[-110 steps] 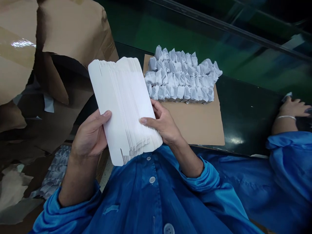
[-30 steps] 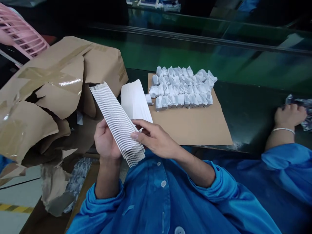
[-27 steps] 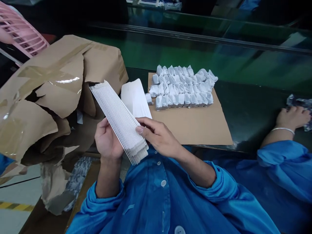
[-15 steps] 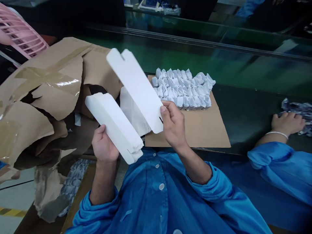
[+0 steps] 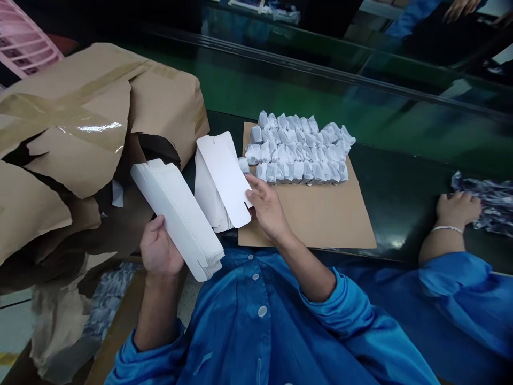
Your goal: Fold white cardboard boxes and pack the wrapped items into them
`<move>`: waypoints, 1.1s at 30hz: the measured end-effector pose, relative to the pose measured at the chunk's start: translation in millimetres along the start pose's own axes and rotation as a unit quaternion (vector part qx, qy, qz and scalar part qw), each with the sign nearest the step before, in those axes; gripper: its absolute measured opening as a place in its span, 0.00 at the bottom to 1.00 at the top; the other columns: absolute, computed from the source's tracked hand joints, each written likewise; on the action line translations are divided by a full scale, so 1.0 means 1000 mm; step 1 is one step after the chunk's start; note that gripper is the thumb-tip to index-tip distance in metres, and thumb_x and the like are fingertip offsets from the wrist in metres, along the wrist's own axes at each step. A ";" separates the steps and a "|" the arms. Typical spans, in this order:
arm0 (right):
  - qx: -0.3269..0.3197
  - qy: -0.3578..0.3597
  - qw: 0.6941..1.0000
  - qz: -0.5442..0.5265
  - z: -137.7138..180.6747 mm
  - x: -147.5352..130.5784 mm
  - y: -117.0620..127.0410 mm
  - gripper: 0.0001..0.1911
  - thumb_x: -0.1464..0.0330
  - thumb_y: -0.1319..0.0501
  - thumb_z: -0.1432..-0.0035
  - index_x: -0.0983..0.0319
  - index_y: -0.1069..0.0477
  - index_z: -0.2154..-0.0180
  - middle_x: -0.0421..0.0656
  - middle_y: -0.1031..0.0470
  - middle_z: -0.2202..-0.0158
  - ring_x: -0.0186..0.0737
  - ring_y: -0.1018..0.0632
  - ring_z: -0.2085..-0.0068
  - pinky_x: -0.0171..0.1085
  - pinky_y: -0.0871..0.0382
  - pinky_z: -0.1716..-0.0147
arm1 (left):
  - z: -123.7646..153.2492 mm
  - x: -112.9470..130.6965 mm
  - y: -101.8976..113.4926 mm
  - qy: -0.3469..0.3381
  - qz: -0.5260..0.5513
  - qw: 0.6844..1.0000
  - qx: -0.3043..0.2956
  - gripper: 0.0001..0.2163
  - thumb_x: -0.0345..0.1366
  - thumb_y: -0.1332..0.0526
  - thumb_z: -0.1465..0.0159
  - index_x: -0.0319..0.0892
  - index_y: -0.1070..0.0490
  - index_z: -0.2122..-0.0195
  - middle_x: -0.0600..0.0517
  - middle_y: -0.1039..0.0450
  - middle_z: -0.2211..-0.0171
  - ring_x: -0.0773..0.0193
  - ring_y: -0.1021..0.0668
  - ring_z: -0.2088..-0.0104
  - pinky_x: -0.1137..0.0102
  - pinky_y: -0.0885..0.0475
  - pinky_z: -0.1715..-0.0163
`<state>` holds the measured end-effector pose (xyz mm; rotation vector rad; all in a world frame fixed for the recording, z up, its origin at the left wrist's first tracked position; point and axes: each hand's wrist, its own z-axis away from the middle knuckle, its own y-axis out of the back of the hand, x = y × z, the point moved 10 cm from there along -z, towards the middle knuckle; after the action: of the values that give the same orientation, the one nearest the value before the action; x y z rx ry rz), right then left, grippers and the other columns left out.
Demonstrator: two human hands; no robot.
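Observation:
My left hand (image 5: 160,248) is closed on a stack of flat white card strips (image 5: 178,216), tilted and held above the table edge. Between the thumb and fingers of my right hand (image 5: 267,206) is the near end of a single notched white card strip (image 5: 226,179). That strip lies over or just above a second pile of white cards (image 5: 206,187) on the table; I cannot tell whether they touch. Right of it, rows of small paper-wrapped pieces (image 5: 298,152) stand on a brown cardboard sheet (image 5: 320,219).
A torn, taped cardboard box (image 5: 168,101) bulks at the left, near a pink fan (image 5: 26,43). Below it sits an open carton (image 5: 116,315) with wrapped pieces. At the right, a co-worker's hand (image 5: 459,208) rests by clear plastic bags (image 5: 491,200). A dark green surface (image 5: 401,176) runs behind.
My right hand has brought the single strip down and left, onto or close over the pile. The stack in my left hand has shifted slightly left.

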<state>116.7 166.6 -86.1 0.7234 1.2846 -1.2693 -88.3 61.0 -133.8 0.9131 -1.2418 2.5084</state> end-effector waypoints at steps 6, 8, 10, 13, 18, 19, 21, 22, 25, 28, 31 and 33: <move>0.019 0.028 0.998 -0.045 0.011 -0.003 0.005 0.23 0.57 0.32 0.46 0.59 0.30 0.51 0.37 0.25 0.73 0.34 0.26 0.73 0.33 0.29 0.73 | -0.005 0.002 0.010 -0.008 -0.001 1.000 0.005 0.19 0.38 0.44 0.38 0.39 0.27 0.48 0.48 0.19 0.58 0.59 0.19 0.61 0.62 0.24 0.51; 0.039 0.040 0.997 -0.048 0.019 -0.007 0.008 0.18 0.57 0.33 0.45 0.59 0.28 0.55 0.37 0.24 0.73 0.34 0.25 0.72 0.32 0.29 0.73 | -0.006 0.002 0.015 -0.007 -0.010 1.000 0.021 0.20 0.39 0.44 0.38 0.39 0.28 0.47 0.48 0.19 0.59 0.57 0.19 0.62 0.61 0.22 0.55; 0.053 0.045 0.996 -0.049 0.028 -0.011 0.009 0.16 0.57 0.33 0.43 0.59 0.28 0.58 0.38 0.24 0.72 0.34 0.25 0.71 0.31 0.29 0.73 | -0.006 0.001 0.018 -0.005 -0.025 0.999 0.036 0.21 0.40 0.45 0.39 0.40 0.27 0.47 0.48 0.19 0.61 0.56 0.19 0.63 0.60 0.21 0.57; 0.052 0.057 0.996 -0.043 0.039 -0.021 0.006 0.15 0.57 0.34 0.42 0.59 0.28 0.58 0.38 0.24 0.72 0.34 0.24 0.70 0.31 0.28 0.73 | -0.007 -0.002 0.016 0.010 -0.035 0.999 0.032 0.21 0.41 0.47 0.39 0.40 0.27 0.47 0.48 0.19 0.63 0.54 0.18 0.65 0.56 0.22 0.56; 0.051 0.095 0.994 -0.016 0.052 -0.038 0.001 0.13 0.58 0.36 0.39 0.59 0.28 0.58 0.37 0.26 0.74 0.33 0.26 0.74 0.32 0.28 0.74 | -0.008 -0.005 0.009 0.023 -0.020 0.999 0.021 0.22 0.41 0.47 0.40 0.38 0.27 0.49 0.48 0.19 0.65 0.55 0.19 0.66 0.57 0.21 0.58; 0.068 0.116 0.991 0.010 0.055 -0.044 0.004 0.12 0.59 0.37 0.38 0.59 0.28 0.58 0.37 0.25 0.74 0.33 0.25 0.74 0.33 0.28 0.75 | -0.008 -0.005 0.009 0.021 -0.021 0.999 0.022 0.22 0.41 0.47 0.40 0.38 0.27 0.49 0.48 0.19 0.65 0.55 0.19 0.66 0.58 0.21 0.59; 0.131 0.191 0.967 0.109 0.065 -0.064 0.014 0.08 0.61 0.39 0.36 0.58 0.28 0.59 0.39 0.24 0.72 0.36 0.24 0.72 0.35 0.28 0.74 | -0.008 -0.004 0.009 0.012 -0.025 0.999 0.027 0.21 0.41 0.48 0.40 0.39 0.27 0.48 0.49 0.19 0.65 0.56 0.19 0.66 0.60 0.21 0.61; 0.163 0.249 0.937 0.184 0.073 -0.078 0.017 0.07 0.63 0.40 0.36 0.58 0.28 0.59 0.41 0.23 0.70 0.37 0.23 0.71 0.36 0.28 0.72 | -0.008 -0.003 0.009 0.008 -0.026 0.999 0.031 0.21 0.40 0.48 0.39 0.40 0.27 0.48 0.49 0.19 0.65 0.56 0.19 0.66 0.61 0.21 0.63; 0.192 0.446 0.766 0.422 0.106 -0.112 -0.001 0.06 0.69 0.38 0.39 0.56 0.26 0.60 0.42 0.24 0.71 0.38 0.24 0.70 0.39 0.30 0.70 | -0.008 -0.004 0.008 0.011 -0.031 0.999 0.030 0.21 0.41 0.47 0.40 0.42 0.27 0.48 0.49 0.19 0.65 0.56 0.19 0.66 0.63 0.21 0.65; 0.137 0.569 0.617 0.525 0.134 -0.109 -0.028 0.08 0.73 0.34 0.43 0.53 0.25 0.63 0.38 0.26 0.74 0.34 0.27 0.74 0.37 0.36 0.74 | -0.010 -0.005 0.005 0.014 -0.038 0.999 0.019 0.21 0.41 0.46 0.40 0.41 0.27 0.48 0.50 0.18 0.64 0.57 0.19 0.66 0.63 0.21 0.63; 0.088 0.598 0.572 0.555 0.146 -0.096 -0.041 0.09 0.75 0.32 0.45 0.53 0.25 0.69 0.35 0.26 0.73 0.31 0.28 0.72 0.36 0.37 0.73 | -0.011 -0.003 0.000 -0.003 -0.021 1.000 0.007 0.22 0.41 0.45 0.40 0.44 0.28 0.46 0.51 0.18 0.59 0.56 0.19 0.62 0.62 0.22 0.56; 0.101 0.616 0.546 0.559 0.154 -0.092 -0.044 0.09 0.74 0.30 0.47 0.54 0.24 0.72 0.34 0.26 0.72 0.30 0.28 0.71 0.35 0.35 0.70 | -0.011 -0.002 -0.001 -0.012 -0.011 1.000 0.005 0.21 0.40 0.45 0.40 0.46 0.28 0.45 0.52 0.18 0.59 0.56 0.19 0.60 0.62 0.23 0.54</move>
<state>135.0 37.4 44.7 2.3565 1.1442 0.4204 -91.1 70.8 -139.3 0.9578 -1.2214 2.4961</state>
